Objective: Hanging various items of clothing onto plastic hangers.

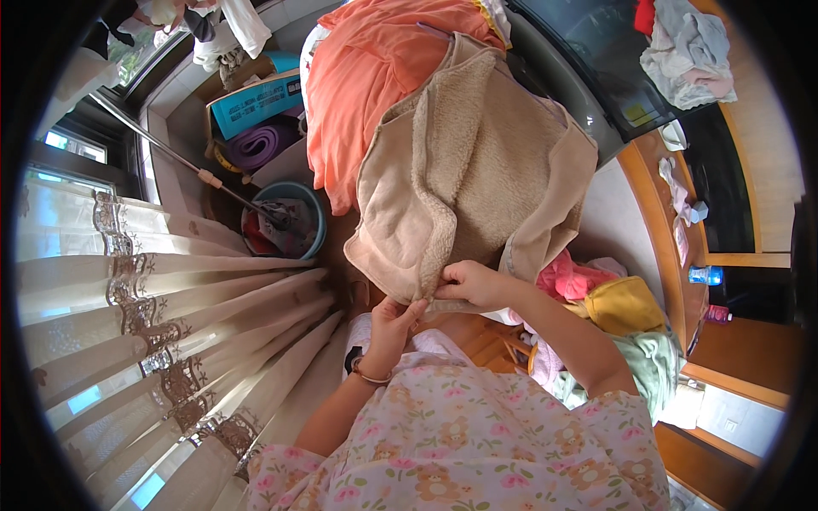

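A beige fleece-lined garment (492, 153) lies spread before me, its fuzzy inner side showing in the middle. My left hand (391, 332) pinches the garment's near edge between thumb and fingers. Just to its right, my right hand (473, 285) grips the same edge, with the fingers curled over the cloth. The two hands almost touch. Beneath and beyond the garment lies an orange cloth (364, 83), its folds hanging down on the left. What bears both cloths is mostly hidden.
Left are a sheer curtain (211, 319), a blue bucket (319, 223) with a pole in it, a purple rolled mat (259, 144) and a blue box (255, 105). Right, piled clothes (626, 306) lie near a wooden cabinet (652, 191). A dark glossy panel (575, 51) stands at the top.
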Action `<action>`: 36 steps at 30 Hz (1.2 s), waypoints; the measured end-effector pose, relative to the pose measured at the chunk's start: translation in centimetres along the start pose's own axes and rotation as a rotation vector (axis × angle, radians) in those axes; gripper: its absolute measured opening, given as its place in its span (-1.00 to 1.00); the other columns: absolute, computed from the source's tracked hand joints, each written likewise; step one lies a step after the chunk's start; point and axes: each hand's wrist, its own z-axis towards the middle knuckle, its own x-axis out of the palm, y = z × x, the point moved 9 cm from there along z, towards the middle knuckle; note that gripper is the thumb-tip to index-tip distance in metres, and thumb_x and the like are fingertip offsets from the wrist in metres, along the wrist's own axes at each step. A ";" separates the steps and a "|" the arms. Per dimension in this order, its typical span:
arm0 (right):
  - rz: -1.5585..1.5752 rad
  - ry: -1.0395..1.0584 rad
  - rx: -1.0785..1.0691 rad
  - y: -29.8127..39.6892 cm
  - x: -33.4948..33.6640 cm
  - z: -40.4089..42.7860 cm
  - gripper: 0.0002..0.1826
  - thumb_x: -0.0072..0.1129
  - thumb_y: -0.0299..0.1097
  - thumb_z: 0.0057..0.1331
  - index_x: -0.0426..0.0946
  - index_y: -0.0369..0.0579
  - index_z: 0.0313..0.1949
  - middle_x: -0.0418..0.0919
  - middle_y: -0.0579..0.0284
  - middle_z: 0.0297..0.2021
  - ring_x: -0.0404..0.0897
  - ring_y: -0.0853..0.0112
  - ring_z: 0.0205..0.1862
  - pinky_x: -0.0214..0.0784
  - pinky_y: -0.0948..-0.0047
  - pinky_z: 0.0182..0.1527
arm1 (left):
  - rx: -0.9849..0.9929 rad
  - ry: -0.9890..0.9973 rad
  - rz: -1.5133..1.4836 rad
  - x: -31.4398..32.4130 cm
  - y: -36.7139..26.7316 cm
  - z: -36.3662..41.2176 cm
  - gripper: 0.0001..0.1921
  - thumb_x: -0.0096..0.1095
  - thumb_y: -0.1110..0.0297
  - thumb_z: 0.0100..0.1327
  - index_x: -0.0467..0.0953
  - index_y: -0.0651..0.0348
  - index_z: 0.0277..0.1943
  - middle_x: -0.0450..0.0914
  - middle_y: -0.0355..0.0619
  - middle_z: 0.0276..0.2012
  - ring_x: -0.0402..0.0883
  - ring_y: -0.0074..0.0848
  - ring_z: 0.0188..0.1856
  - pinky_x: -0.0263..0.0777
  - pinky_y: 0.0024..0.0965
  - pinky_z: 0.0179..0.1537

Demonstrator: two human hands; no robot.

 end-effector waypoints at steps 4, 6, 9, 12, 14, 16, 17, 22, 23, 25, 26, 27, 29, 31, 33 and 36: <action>-0.837 -0.298 -0.256 3.8 -0.4 -0.8 -0.74 0.11 -0.22 0.18 0.54 -0.14 -0.24 0.55 -0.03 -0.22 0.54 0.22 -0.19 0.32 0.35 -0.13 | 0.032 -0.037 0.003 -0.7 -0.1 -0.3 -0.83 0.22 0.45 0.20 0.49 0.24 -0.15 0.53 -0.34 -0.41 0.33 -0.82 -0.53 0.18 -0.70 -0.52; -0.720 -0.305 -0.281 3.6 -0.4 0.0 -0.73 0.10 -0.24 0.20 0.52 -0.21 -0.25 0.56 0.01 -0.27 0.53 0.29 -0.22 0.32 0.38 -0.16 | 0.044 -0.044 0.022 -1.2 0.1 -0.2 -0.82 0.21 0.45 0.22 0.48 0.25 -0.13 0.53 -0.34 -0.40 0.32 -0.82 -0.53 0.18 -0.70 -0.52; -0.411 -0.219 -0.240 2.4 0.0 1.3 -0.73 0.09 -0.27 0.22 0.50 -0.28 -0.26 0.56 0.04 -0.32 0.52 0.38 -0.25 0.33 0.41 -0.19 | 0.018 -0.056 -0.073 -1.8 0.5 -0.1 -0.80 0.16 0.44 0.25 0.46 0.25 -0.08 0.55 -0.32 -0.36 0.37 -0.80 -0.49 0.25 -0.70 -0.48; -0.253 -0.121 -0.176 2.0 0.5 1.7 -0.74 0.08 -0.28 0.23 0.49 -0.28 -0.26 0.56 0.05 -0.31 0.52 0.40 -0.25 0.33 0.43 -0.19 | 0.014 -0.080 -0.118 -1.9 0.2 -0.3 -0.81 0.13 0.44 0.27 0.44 0.24 -0.07 0.55 -0.30 -0.33 0.42 -0.77 -0.46 0.32 -0.68 -0.42; -0.286 -0.113 -0.180 2.8 0.5 1.3 -0.74 0.08 -0.29 0.23 0.49 -0.28 -0.26 0.56 0.04 -0.31 0.52 0.41 -0.25 0.33 0.44 -0.19 | -0.048 0.011 -0.261 -1.7 0.5 -0.3 -0.83 0.07 0.41 0.31 0.44 0.24 -0.08 0.57 -0.24 -0.25 0.48 -0.68 -0.32 0.35 -0.56 -0.30; -0.200 -0.098 -0.248 3.9 0.5 1.0 -0.73 0.07 -0.29 0.21 0.48 -0.31 -0.29 0.54 -0.08 -0.35 0.53 0.25 -0.28 0.32 0.35 -0.22 | -0.016 0.003 -0.215 -2.2 0.8 -0.1 -0.83 0.05 0.41 0.31 0.44 0.24 -0.08 0.56 -0.24 -0.26 0.47 -0.69 -0.32 0.35 -0.57 -0.30; -0.202 -0.096 -0.247 3.8 0.5 1.0 -0.73 0.07 -0.29 0.21 0.48 -0.31 -0.29 0.54 -0.08 -0.35 0.53 0.25 -0.28 0.32 0.35 -0.22 | 0.015 -0.001 -0.168 -2.4 0.7 0.0 -0.83 0.04 0.41 0.32 0.43 0.24 -0.08 0.56 -0.25 -0.26 0.47 -0.70 -0.32 0.34 -0.58 -0.30; -0.289 -0.082 -0.356 4.9 0.5 0.6 -0.73 0.05 -0.29 0.23 0.47 -0.32 -0.30 0.51 -0.04 -0.37 0.50 0.28 -0.28 0.31 0.37 -0.21 | 0.100 -0.103 -0.037 -1.9 -0.1 -0.3 -0.83 0.01 0.41 0.33 0.42 0.23 -0.07 0.55 -0.28 -0.28 0.46 -0.72 -0.33 0.32 -0.63 -0.31; -0.291 -0.077 -0.356 5.2 0.5 0.4 -0.73 0.05 -0.29 0.23 0.47 -0.32 -0.30 0.51 -0.04 -0.37 0.50 0.28 -0.28 0.31 0.37 -0.21 | 0.124 -0.124 -0.066 -1.9 -0.4 -0.3 -0.83 0.01 0.41 0.34 0.42 0.23 -0.07 0.54 -0.28 -0.29 0.45 -0.73 -0.33 0.31 -0.64 -0.31; -0.251 -0.061 -0.353 5.9 0.5 0.1 -0.78 0.05 -0.31 0.25 0.45 -0.26 -0.29 0.46 0.08 -0.36 0.45 0.35 -0.30 0.28 0.43 -0.21 | 0.105 -0.094 -0.078 -2.2 -0.3 -0.2 -0.83 0.02 0.42 0.33 0.42 0.23 -0.07 0.54 -0.28 -0.29 0.46 -0.73 -0.32 0.31 -0.64 -0.31; -0.254 -0.056 -0.353 5.7 0.6 0.2 -0.78 0.05 -0.31 0.25 0.45 -0.26 -0.29 0.46 0.08 -0.36 0.45 0.35 -0.30 0.28 0.43 -0.21 | 0.085 -0.061 -0.088 -2.1 -0.1 -0.2 -0.83 0.03 0.42 0.33 0.41 0.23 -0.06 0.54 -0.28 -0.28 0.46 -0.73 -0.32 0.32 -0.64 -0.31; -0.232 -0.049 -0.326 5.0 0.6 0.5 -0.78 0.05 -0.31 0.26 0.45 -0.26 -0.28 0.46 0.10 -0.36 0.44 0.37 -0.30 0.28 0.44 -0.21 | 0.087 -0.062 -0.091 -1.9 -0.6 -0.2 -0.83 0.03 0.42 0.33 0.41 0.23 -0.06 0.54 -0.28 -0.28 0.46 -0.73 -0.32 0.32 -0.64 -0.31; -0.213 -0.040 -0.297 4.5 0.3 0.6 -0.78 0.04 -0.31 0.26 0.46 -0.26 -0.28 0.45 0.12 -0.36 0.44 0.39 -0.30 0.27 0.45 -0.21 | 0.002 -0.032 -0.193 -1.3 -0.7 -0.3 -0.83 0.09 0.42 0.29 0.43 0.23 -0.08 0.55 -0.27 -0.29 0.48 -0.71 -0.34 0.34 -0.62 -0.32; -0.099 -0.006 -0.262 4.4 0.3 0.4 -0.78 0.03 -0.31 0.27 0.46 -0.25 -0.29 0.45 0.15 -0.36 0.42 0.44 -0.29 0.26 0.47 -0.21 | -0.051 0.071 -0.106 -0.3 -2.0 -0.8 -0.82 0.13 0.42 0.27 0.44 0.24 -0.10 0.56 -0.26 -0.31 0.49 -0.69 -0.35 0.36 -0.60 -0.33; -0.161 -0.004 -0.287 4.8 0.4 0.3 -0.78 0.03 -0.31 0.27 0.46 -0.25 -0.28 0.45 0.15 -0.36 0.42 0.44 -0.29 0.26 0.47 -0.21 | -0.102 0.174 -0.019 0.2 -2.3 -0.9 -0.82 0.17 0.41 0.25 0.46 0.25 -0.11 0.56 -0.24 -0.32 0.50 -0.67 -0.37 0.37 -0.59 -0.34; -0.199 -0.003 -0.280 5.3 0.5 0.2 -0.79 0.03 -0.32 0.27 0.46 -0.24 -0.28 0.45 0.14 -0.36 0.43 0.42 -0.29 0.27 0.46 -0.20 | -0.143 0.235 0.118 0.2 -2.3 -0.8 -0.80 0.23 0.40 0.20 0.50 0.28 -0.14 0.58 -0.21 -0.35 0.53 -0.64 -0.37 0.42 -0.56 -0.31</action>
